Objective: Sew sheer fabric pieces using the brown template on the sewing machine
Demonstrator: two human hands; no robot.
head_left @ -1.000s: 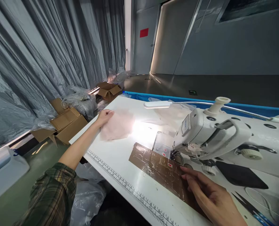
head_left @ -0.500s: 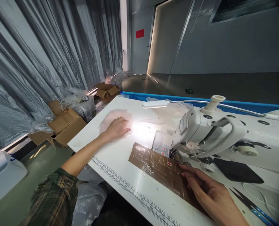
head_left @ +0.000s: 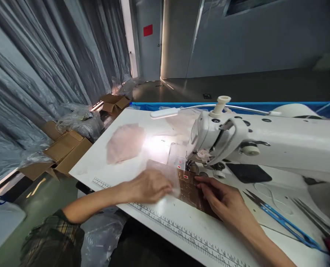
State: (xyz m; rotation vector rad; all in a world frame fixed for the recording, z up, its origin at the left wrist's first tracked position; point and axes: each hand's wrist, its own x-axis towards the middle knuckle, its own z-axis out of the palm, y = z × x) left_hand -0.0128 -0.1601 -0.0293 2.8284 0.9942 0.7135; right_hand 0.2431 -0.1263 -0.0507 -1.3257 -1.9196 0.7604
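My left hand is closed on a thin, see-through pale piece of fabric, somewhat blurred, held over the left part of a brown, shiny, flat strip. At the strip's right end, my right hand rests with thumb and fingers at its edge, pressing or pinching it. The strip lies on the white table just in front of the sewing machine's needle area. A red mark shows near its upper edge. Farther left on the table lies a pile of pale pink sheer pieces.
The white sewing machine fills the right side, with a lamp on a bendable arm. Blue-handled scissors, tweezers and a black pad lie right of my right hand. Cardboard boxes stand on the floor at left.
My left hand has come from the pink pile toward me and right, bringing a sheer piece over the brown strip. My right hand stays at the strip. The view has shifted right.
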